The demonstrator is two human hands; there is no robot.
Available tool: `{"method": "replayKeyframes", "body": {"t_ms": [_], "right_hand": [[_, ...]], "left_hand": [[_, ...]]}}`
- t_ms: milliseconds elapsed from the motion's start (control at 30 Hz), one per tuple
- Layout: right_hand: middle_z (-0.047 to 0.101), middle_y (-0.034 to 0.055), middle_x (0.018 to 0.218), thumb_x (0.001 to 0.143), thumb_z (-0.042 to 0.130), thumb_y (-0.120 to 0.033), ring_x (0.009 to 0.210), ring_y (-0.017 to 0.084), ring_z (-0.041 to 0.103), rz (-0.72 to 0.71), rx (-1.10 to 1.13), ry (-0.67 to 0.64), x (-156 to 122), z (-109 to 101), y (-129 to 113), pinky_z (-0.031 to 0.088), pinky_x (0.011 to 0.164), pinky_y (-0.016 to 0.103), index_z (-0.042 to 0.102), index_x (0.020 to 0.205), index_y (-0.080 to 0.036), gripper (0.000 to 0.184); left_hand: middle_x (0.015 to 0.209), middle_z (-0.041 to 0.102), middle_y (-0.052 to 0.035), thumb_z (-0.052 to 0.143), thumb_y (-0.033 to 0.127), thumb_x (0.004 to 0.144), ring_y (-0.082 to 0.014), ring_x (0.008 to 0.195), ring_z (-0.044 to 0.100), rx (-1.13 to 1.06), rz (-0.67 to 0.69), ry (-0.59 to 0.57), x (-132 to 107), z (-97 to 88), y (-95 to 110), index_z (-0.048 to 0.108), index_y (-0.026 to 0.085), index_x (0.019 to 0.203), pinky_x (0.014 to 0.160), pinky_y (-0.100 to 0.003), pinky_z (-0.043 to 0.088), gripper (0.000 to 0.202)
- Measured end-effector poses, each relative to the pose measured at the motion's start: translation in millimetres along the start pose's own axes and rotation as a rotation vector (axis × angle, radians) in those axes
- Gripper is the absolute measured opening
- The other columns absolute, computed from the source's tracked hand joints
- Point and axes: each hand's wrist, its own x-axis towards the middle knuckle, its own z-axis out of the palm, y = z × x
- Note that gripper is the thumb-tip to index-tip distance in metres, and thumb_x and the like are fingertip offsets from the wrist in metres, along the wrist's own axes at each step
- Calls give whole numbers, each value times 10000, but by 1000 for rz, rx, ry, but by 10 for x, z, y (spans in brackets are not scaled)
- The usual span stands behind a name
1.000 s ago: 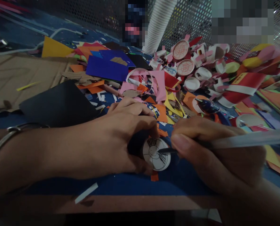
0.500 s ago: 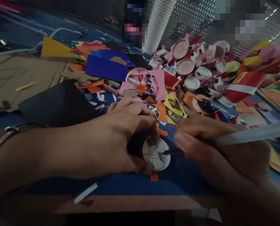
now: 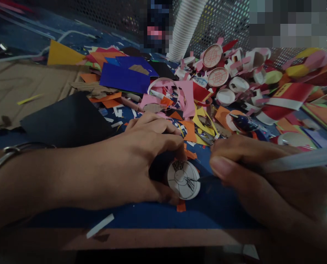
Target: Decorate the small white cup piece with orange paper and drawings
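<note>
A small white paper disc [image 3: 183,179] with black pen lines on it stands on edge on the blue table surface [image 3: 141,216]. My left hand [image 3: 141,161] is closed round its left side, thumb below and forefinger on top. A metal bangle [image 3: 12,154] sits on that wrist. My right hand [image 3: 265,179] grips a pale pen [image 3: 295,161] in a writing pinch, and the pen's dark tip touches the disc's right half.
Coloured paper scraps [image 3: 191,110] litter the table behind the hands. Several round paper pieces [image 3: 221,77] are heaped at the back right. A black sheet [image 3: 67,119] and brown cardboard [image 3: 23,88] lie at left. A white ribbed tube [image 3: 184,29] rises by a mesh wall.
My right hand has slid a little to the right along the disc, the pen tip still on it. The left hand and the disc have stayed put.
</note>
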Motion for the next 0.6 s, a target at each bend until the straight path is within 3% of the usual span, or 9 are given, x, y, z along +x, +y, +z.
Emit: {"method": "replayKeyframes", "body": {"t_ms": [300, 467, 600], "right_hand": [[618, -8, 664, 914, 556, -58, 533, 143, 595, 3, -14, -54, 26, 8, -10, 465, 448, 293, 575, 824, -246, 209], [555, -16, 629, 896, 548, -34, 467, 113, 497, 17, 30, -37, 16, 3, -29, 457, 427, 287, 587, 805, -227, 217], [589, -14, 652, 903, 555, -50, 491, 119, 531, 24, 12, -34, 31, 14, -22, 455, 430, 281, 578, 820, -234, 204]], "left_hand": [[1142, 584, -67, 911, 459, 689, -333, 1164, 501, -17, -46, -18, 2, -15, 40, 737, 272, 1017, 955, -502, 483, 416], [1146, 583, -59, 922, 498, 671, -335, 1171, 480, 2, -27, -15, -7, 6, 4, 734, 291, 1024, 927, -485, 485, 450], [1159, 575, -70, 918, 495, 679, -352, 1192, 453, 22, -20, -12, 3, 10, 11, 729, 280, 1025, 934, -520, 474, 449]]}}
